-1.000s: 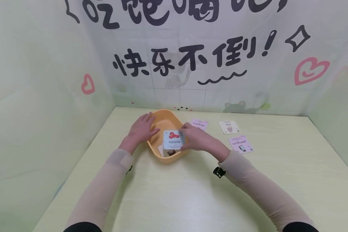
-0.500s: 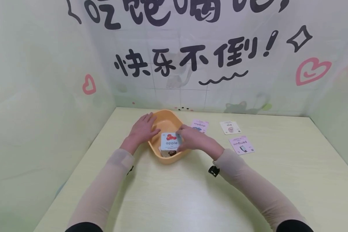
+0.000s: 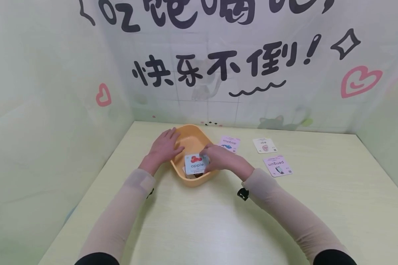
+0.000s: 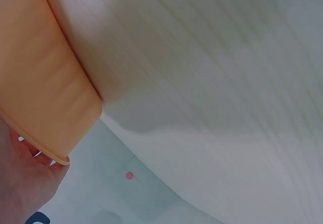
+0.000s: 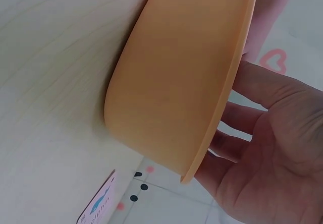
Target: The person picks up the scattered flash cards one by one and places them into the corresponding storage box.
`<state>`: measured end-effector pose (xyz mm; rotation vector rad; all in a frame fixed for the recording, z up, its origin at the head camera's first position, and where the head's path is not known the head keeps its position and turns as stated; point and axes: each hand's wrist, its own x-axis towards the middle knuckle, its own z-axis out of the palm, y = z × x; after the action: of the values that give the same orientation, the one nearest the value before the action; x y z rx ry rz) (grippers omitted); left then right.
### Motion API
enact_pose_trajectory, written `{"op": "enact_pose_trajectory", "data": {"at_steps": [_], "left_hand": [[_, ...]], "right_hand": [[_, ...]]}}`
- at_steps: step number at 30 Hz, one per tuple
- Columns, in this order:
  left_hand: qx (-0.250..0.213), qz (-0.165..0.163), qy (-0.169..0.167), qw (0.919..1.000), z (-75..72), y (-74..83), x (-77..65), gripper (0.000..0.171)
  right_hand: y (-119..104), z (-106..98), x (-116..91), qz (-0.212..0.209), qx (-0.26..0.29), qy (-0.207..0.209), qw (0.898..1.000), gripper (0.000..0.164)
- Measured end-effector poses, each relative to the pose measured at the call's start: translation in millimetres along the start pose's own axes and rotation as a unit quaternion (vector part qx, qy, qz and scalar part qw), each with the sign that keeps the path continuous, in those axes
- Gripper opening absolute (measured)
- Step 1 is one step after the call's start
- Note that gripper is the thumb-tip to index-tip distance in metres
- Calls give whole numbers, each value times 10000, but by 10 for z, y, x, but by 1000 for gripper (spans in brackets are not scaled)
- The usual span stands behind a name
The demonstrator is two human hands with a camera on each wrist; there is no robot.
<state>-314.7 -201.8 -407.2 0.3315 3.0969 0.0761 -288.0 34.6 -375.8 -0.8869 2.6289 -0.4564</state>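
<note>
An orange plastic basket (image 3: 189, 141) stands on the table toward the back. My left hand (image 3: 164, 147) rests on its left rim, fingers spread and fairly straight, thumb pointing over the inside. My right hand (image 3: 220, 158) reaches in over the right rim and holds a blue card (image 3: 195, 166) printed "apple" by its right edge, thumb and fingers bent around that side. Beneath this card, other cards (image 3: 189, 176) show at the near end of the basket, mostly covered. Both wrist views show the basket's outer wall (image 5: 166, 72); the apple card is hidden there.
Right of the basket lie a pink "dolphin" card (image 3: 230, 143), a white "ear" card (image 3: 264, 145) and a pink "penguin" card (image 3: 277, 165). The light wood table (image 3: 199, 224) meets a printed cloth backdrop (image 3: 192, 110) at the back and sides.
My right hand has shifted a little left and lower with the apple card, which now sits lower in the basket and slightly turned. My left hand has stayed on the rim.
</note>
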Motion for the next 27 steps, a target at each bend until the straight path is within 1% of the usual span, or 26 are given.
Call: {"op": "enact_pose_trajectory", "data": {"at_steps": [11,15,22,27], "left_hand": [[-39,-30,32,10000,14,-9,2,71],[-5,-45,10,10000,27,-12,21,71],[-5,-96,3,10000,30,-10,31,71],[-18,-65,33,10000,21,-4,17,70]], "right_hand": [[4,32,6,192,186,-15,9996,59],[14,21,-16,137,236,31,9996,57],[60,-2,-72,-88,177,190,9996,56],[83,-27,-121,-93,212,265,9994,55]]}}
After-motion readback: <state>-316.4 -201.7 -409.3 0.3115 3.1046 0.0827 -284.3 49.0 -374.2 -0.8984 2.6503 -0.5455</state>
